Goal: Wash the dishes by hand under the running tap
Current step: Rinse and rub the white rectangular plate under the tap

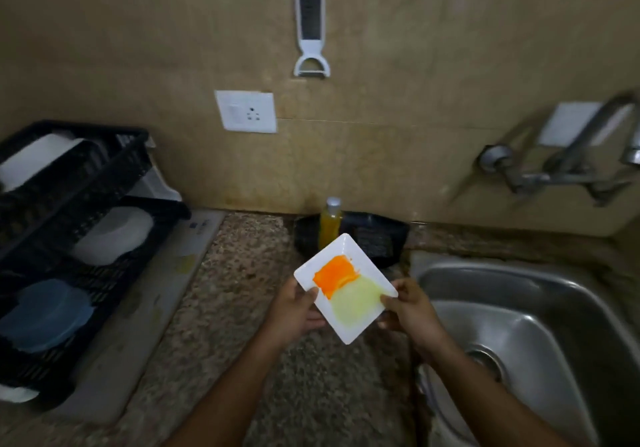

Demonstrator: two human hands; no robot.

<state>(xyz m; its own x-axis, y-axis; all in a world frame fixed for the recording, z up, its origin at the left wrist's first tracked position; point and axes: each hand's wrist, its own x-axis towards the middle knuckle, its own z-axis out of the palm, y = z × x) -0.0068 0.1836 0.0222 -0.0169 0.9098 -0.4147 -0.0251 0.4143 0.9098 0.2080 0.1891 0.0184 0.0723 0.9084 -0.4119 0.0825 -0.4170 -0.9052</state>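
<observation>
We're holding the white rectangular plate point(346, 287), smeared orange and pale yellow, with both hands above the speckled granite counter point(242, 290), just left of the stainless steel sink point(540, 329). Left hand point(294, 311) grips the plate's 8 o'clock edge, thumb on top, fingers curled under. Right hand point(408, 311) pinches the 4 o'clock edge, thumb on the rim. Plate tilted, one corner toward 12. Yellow bottle point(330, 225) at 12 of the plate; metal wall tap point(568, 166) at 2; black dish rack point(69, 238) at 9.
</observation>
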